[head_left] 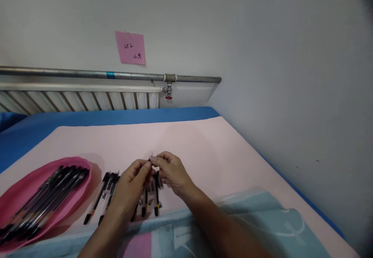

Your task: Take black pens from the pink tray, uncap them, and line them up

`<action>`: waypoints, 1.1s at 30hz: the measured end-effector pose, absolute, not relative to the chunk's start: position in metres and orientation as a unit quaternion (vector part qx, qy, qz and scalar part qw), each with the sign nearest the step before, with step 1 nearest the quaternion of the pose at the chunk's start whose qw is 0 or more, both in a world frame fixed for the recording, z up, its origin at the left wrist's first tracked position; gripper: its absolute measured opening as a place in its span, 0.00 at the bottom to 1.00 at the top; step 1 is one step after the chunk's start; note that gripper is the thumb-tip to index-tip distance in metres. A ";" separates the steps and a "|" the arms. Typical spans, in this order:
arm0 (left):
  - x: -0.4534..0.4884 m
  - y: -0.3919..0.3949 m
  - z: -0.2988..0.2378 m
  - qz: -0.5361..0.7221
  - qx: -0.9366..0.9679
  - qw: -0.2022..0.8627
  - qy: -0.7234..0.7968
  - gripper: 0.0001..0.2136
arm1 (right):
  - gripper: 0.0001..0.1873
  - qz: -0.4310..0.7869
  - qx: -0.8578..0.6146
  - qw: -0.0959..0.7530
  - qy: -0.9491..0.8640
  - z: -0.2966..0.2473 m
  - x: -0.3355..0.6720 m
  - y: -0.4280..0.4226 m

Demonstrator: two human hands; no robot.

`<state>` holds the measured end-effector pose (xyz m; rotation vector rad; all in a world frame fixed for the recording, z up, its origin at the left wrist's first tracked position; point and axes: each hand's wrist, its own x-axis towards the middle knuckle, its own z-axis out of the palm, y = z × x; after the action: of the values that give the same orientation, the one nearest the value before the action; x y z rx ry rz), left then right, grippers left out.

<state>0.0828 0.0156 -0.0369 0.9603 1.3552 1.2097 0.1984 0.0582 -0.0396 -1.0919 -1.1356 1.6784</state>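
My left hand (131,188) and my right hand (171,172) meet over the pink sheet (204,145), fingers pinched together on one small pen part (150,157) with a metal tip poking up between them. Under the hands lie several black pens and pen pieces (151,199) on the sheet. Two more black pens (105,196) lie just left of my left hand. A pink tray (17,196) at the far left holds several black pens (46,199).
A pale blue patterned cloth (262,219) covers the near edge. Blue fabric (87,118) borders the pink sheet at the back and right. A radiator (72,100), a metal pipe (87,73) and a pink note (130,48) are on the wall behind.
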 end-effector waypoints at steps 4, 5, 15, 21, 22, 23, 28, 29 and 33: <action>0.082 0.019 -0.036 0.591 0.287 0.547 0.518 0.13 | 0.10 0.682 -0.400 0.353 -0.501 -0.041 0.195 0.051; 0.081 0.020 -0.036 0.605 0.262 0.554 0.508 0.13 | 0.08 0.688 -0.382 0.333 -0.520 -0.042 0.193 0.048; 0.062 0.022 -0.020 0.633 0.209 0.611 0.427 0.14 | 0.05 0.813 -0.255 0.202 -0.483 -0.033 0.195 0.040; 0.050 0.020 -0.018 0.594 0.233 0.655 0.405 0.12 | 0.08 0.846 -0.216 0.160 -0.461 -0.030 0.200 0.042; 0.049 0.020 -0.019 0.598 0.231 0.654 0.402 0.11 | 0.08 0.847 -0.215 0.159 -0.460 -0.029 0.201 0.042; 0.048 0.021 -0.020 0.604 0.227 0.652 0.400 0.10 | 0.08 0.847 -0.214 0.158 -0.459 -0.027 0.201 0.041; 0.047 0.026 -0.026 0.622 0.206 0.635 0.408 0.07 | 0.06 0.831 -0.244 0.163 -0.472 -0.022 0.200 0.040; 0.047 0.026 -0.027 0.624 0.204 0.633 0.410 0.06 | 0.05 0.827 -0.249 0.163 -0.477 -0.022 0.199 0.040; 0.047 0.025 -0.023 0.610 0.196 0.652 0.405 0.07 | 0.04 0.826 -0.249 0.164 -0.478 -0.025 0.199 0.041</action>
<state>0.0472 0.0253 -0.0232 0.4440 0.9195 1.3857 0.1985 0.0409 -0.0250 -0.7084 -1.3633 2.3550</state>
